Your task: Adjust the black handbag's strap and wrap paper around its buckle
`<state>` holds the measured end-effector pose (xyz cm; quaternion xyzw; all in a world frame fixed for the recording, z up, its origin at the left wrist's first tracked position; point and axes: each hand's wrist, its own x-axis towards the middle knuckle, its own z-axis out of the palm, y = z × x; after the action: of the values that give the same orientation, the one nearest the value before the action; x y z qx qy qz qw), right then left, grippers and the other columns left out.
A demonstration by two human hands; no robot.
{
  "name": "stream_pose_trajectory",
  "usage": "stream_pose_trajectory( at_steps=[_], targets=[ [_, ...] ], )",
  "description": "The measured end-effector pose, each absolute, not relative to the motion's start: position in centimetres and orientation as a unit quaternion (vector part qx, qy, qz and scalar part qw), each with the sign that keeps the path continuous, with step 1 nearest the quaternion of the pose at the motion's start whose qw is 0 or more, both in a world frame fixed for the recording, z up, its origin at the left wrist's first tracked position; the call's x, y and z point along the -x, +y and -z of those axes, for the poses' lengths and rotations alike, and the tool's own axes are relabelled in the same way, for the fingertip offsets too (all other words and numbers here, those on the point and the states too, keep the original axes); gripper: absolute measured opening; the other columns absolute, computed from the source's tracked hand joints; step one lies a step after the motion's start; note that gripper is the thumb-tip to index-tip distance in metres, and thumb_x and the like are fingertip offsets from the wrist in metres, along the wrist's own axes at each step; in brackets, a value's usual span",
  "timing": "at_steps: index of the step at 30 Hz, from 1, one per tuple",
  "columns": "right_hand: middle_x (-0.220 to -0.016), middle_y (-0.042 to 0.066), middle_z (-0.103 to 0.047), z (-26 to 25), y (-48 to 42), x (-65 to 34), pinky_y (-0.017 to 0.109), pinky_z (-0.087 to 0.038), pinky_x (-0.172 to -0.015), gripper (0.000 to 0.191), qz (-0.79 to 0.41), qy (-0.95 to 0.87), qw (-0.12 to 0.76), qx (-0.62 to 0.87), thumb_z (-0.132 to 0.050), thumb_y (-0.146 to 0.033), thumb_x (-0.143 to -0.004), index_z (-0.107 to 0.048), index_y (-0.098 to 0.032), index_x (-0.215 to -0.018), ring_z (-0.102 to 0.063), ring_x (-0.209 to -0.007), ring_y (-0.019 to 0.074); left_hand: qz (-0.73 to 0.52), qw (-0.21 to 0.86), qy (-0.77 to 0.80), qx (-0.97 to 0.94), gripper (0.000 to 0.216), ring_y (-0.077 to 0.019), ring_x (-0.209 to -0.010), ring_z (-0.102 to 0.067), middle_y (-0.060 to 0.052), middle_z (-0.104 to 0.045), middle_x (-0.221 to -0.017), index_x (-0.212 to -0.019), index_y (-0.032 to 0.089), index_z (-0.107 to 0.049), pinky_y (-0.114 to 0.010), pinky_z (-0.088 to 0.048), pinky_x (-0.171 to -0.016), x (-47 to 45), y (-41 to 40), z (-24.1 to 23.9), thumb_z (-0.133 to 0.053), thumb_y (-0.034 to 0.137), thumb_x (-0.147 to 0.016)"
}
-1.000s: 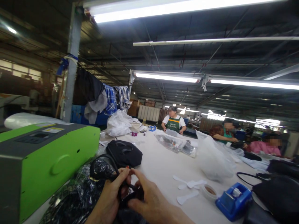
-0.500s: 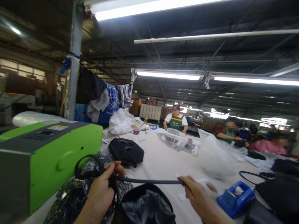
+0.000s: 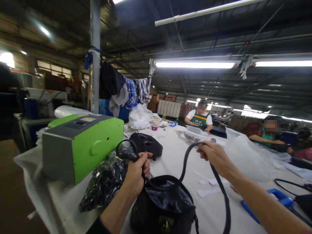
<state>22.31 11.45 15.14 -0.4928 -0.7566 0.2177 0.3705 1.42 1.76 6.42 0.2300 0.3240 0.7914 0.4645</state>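
Left hand [image 3: 138,174]: gripped the strap [image 3: 185,162] in curled fingers, above the left side of the bag [image 3: 151,213]; a dark loop [image 3: 126,140] stood out to its left, whether part of the same strap could not be told.
Right hand [image 3: 211,154]: pinched the strap higher up, right of the bag; one length hung down near it.
Strap: sagged between the hands across the bag's mouth.
Bag: sat near, between the forearms, mouth agape on a dark lining [image 3: 168,200], clasp [image 3: 166,225] facing near.
Handling: the sag seemed best lifted clear of the mouth, grips light, twists felt out with the fingers; a hard pull might have tipped the bag.
Left: crinkled wrap [image 3: 107,178], then the green machine [image 3: 98,146].
Far: a second bag [image 3: 147,144] on the counter [image 3: 170,159].
Right: white shapes [image 3: 208,187], a blue dispenser [image 3: 281,198].
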Motion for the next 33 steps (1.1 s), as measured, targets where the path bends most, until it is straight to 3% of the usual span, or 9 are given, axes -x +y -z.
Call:
stream_pose_trajectory(
  at_steps=[3, 8, 15, 21, 25, 28, 33],
  targets=[
    [-0.066, 0.005, -0.062, -16.2, 10.0, -17.2, 0.027, -0.040, -0.059, 0.022, -0.165, -0.802, 0.336, 0.466, -0.043, -0.022, -0.081, -0.064, -0.015, -0.076, -0.056, -0.062, 0.0161, -0.761, 0.473, 0.350, -0.272, 0.044, -0.0022, -0.035, -0.026, 0.010, -0.036, -0.043, -0.075, 0.011, -0.060, -0.015, -0.017, -0.034, -2.1, 1.8, -6.5, -0.080, 0.044, -0.054],
    [-0.094, 0.011, -0.065, -15.3, 7.8, -11.3, 0.030, -0.040, -0.078, 0.028, -0.094, -0.856, 0.285, 0.422, -0.043, -0.013, -0.083, -0.068, -0.014, -0.095, -0.058, -0.089, 0.0213, -0.722, 0.473, 0.383, -0.330, 0.048, -0.0026, -0.036, -0.031, 0.007, -0.044, -0.046, -0.080, 0.009, -0.065, -0.017, -0.017, -0.037, -2.2, 1.4, -6.6, -0.086, 0.031, -0.043],
    [-0.097, 0.012, -0.066, -15.2, 7.4, -9.0, 0.031, -0.042, -0.084, 0.031, -0.097, -0.880, 0.245, 0.396, -0.045, -0.011, -0.081, -0.070, -0.014, -0.098, -0.059, -0.094, 0.0221, -0.706, 0.469, 0.402, -0.347, 0.032, -0.0044, -0.033, -0.031, 0.007, -0.044, -0.040, -0.061, 0.014, -0.057, -0.020, -0.020, -0.035, -1.6, 1.8, -6.4, -0.081, 0.031, -0.049],
    [-0.102, 0.007, -0.068, -15.7, 7.2, -8.7, 0.026, -0.043, -0.088, 0.037, -0.156, -0.880, 0.271, 0.359, -0.047, -0.004, -0.073, -0.070, -0.014, -0.099, -0.060, -0.098, 0.0176, -0.694, 0.470, 0.404, -0.367, 0.023, -0.0039, -0.031, -0.030, 0.005, -0.043, -0.037, -0.051, 0.015, -0.051, -0.020, -0.017, -0.034, -2.1, 2.6, -5.8, -0.072, 0.025, -0.051],
    [-0.096, 0.006, -0.070, -16.1, 7.1, -8.3, 0.025, -0.047, -0.081, 0.039, -0.182, -0.874, 0.285, 0.350, -0.047, -0.001, -0.070, -0.069, -0.012, -0.100, -0.063, -0.089, 0.0164, -0.692, 0.464, 0.423, -0.357, 0.022, -0.0040, -0.033, -0.030, 0.003, -0.054, -0.049, -0.069, 0.014, -0.058, -0.020, -0.019, -0.036, -2.5, 2.9, -5.6, -0.069, 0.026, -0.054],
    [-0.100, 0.007, -0.068, -16.9, 6.8, -8.0, 0.027, -0.045, -0.086, 0.040, -0.167, -0.867, 0.304, 0.357, -0.048, 0.003, -0.068, -0.070, -0.012, -0.098, -0.061, -0.096, 0.0184, -0.685, 0.454, 0.453, -0.347, 0.036, -0.0068, -0.034, -0.033, 0.006, -0.051, -0.047, -0.088, 0.013, -0.061, -0.021, -0.021, -0.038, -2.5, 3.1, -5.3, -0.071, 0.023, -0.055],
    [-0.103, 0.010, -0.065, -18.1, 6.2, -7.8, 0.034, -0.042, -0.091, 0.041, -0.160, -0.856, 0.323, 0.370, -0.048, 0.008, -0.062, -0.071, -0.012, -0.088, -0.058, -0.100, 0.0229, -0.688, 0.421, 0.482, -0.343, 0.028, -0.0123, -0.049, -0.045, 0.006, -0.048, -0.050, -0.081, 0.014, -0.064, -0.024, -0.030, -0.049, -3.1, 3.1, -5.5, -0.073, 0.015, -0.054]
  ],
)
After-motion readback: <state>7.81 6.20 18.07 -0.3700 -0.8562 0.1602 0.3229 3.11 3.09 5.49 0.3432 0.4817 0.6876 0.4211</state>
